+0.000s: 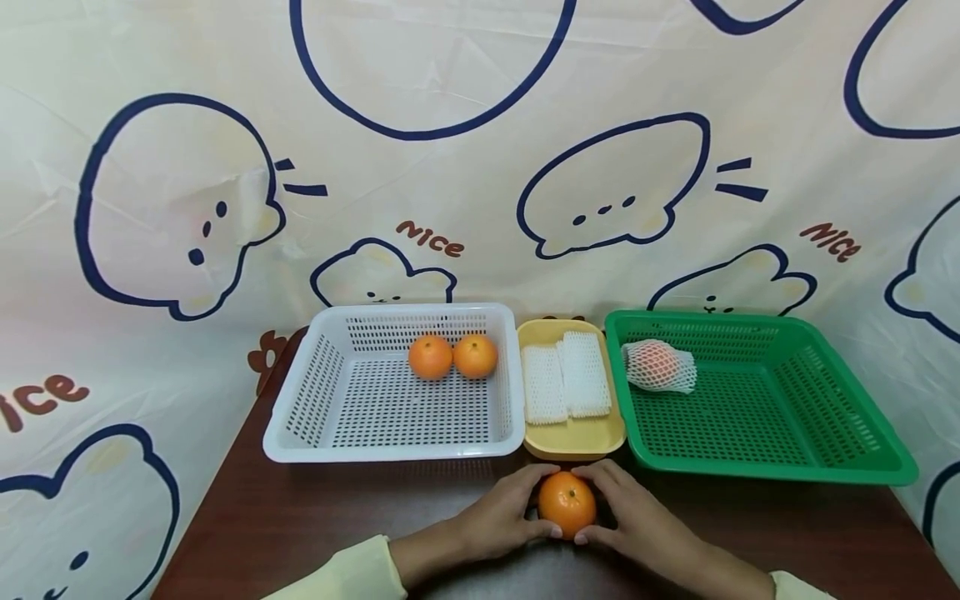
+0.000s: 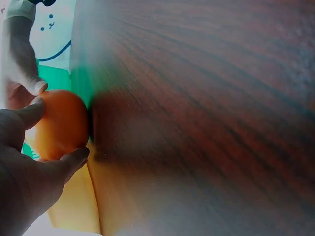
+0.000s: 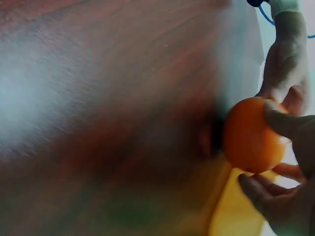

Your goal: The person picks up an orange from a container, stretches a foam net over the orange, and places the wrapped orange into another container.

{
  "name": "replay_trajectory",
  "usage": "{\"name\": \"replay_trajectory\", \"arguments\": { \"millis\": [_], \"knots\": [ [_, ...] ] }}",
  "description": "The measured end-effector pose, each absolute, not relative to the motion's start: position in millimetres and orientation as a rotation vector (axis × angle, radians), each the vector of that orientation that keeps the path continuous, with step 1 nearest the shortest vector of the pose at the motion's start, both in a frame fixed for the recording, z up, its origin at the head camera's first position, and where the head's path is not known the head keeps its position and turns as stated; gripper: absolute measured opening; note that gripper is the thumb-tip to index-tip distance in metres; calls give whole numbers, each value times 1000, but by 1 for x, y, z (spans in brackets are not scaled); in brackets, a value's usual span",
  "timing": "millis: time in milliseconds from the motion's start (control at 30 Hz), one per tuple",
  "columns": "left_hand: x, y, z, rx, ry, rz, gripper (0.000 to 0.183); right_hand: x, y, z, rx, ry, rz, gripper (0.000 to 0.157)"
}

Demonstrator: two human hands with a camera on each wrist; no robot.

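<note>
Dark brown table [image 1: 375,500] bore your orange [image 1: 567,504], just in front of yellow tray [image 1: 573,435]. Orange too round to tell long axis; stem end [image 1: 572,493] faced up in head view, wrist views showed sides. Your left hand [image 1: 501,518] and right hand [image 1: 641,521] grasped it, thumbs [image 1: 540,528] and fingers [image 1: 602,474] curled partway round.
</note>
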State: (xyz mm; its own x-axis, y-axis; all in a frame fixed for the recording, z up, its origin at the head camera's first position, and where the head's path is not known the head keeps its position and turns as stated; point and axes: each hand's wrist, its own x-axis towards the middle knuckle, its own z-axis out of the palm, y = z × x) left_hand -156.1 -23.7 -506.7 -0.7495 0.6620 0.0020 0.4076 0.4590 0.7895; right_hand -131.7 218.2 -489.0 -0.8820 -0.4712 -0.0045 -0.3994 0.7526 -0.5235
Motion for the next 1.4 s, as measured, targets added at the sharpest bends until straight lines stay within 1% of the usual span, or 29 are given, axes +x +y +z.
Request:
{"name": "replay_trajectory", "arguments": {
  "millis": [67, 100, 200, 300, 367, 500, 600, 700, 833, 1000, 1200, 1333, 1400],
  "knots": [
    [-156, -23, -506, 914, 2405, 1172, 74, -131, 214, -478, -695, 2831, -674, 75],
    [-156, -23, -506, 911, 2402, 1173, 74, -131, 213, -473, -708, 2845, -611, 72],
    [-157, -23, -506, 903, 2400, 1174, 75, -134, 205, -452, -723, 2889, -467, 53],
    [-156, -22, -506, 893, 2401, 1180, 75, -145, 196, -431, -711, 2966, -351, 34],
    [-156, -21, -507, 886, 2406, 1181, 76, -158, 188, -419, -674, 3022, -262, 31],
    [-157, -21, -506, 883, 2417, 1184, 76, -195, 176, -403, -576, 3087, -85, 31],
    [-157, -23, -506, 888, 2435, 1176, 75, -228, 166, -398, -499, 3068, -17, 32],
    [-157, -24, -505, 893, 2442, 1170, 74, -259, 155, -400, -447, 3017, 25, 30],
    [-158, -23, -505, 908, 2426, 1178, 74, -286, 141, -407, -337, 2908, 72, 27],
    [-158, -21, -505, 912, 2412, 1182, 75, -302, 132, -419, -261, 2852, 115, 30],
    [-160, -20, -504, 906, 2416, 1179, 76, -314, 126, -430, -143, 2809, 145, 26],
    [-159, -21, -504, 895, 2410, 1190, 76, -320, 125, -440, -23, 2805, 224, 27],
    [-159, -22, -504, 886, 2399, 1200, 76, -321, 127, -443, -5, 2806, 254, 27]
  ]
}}
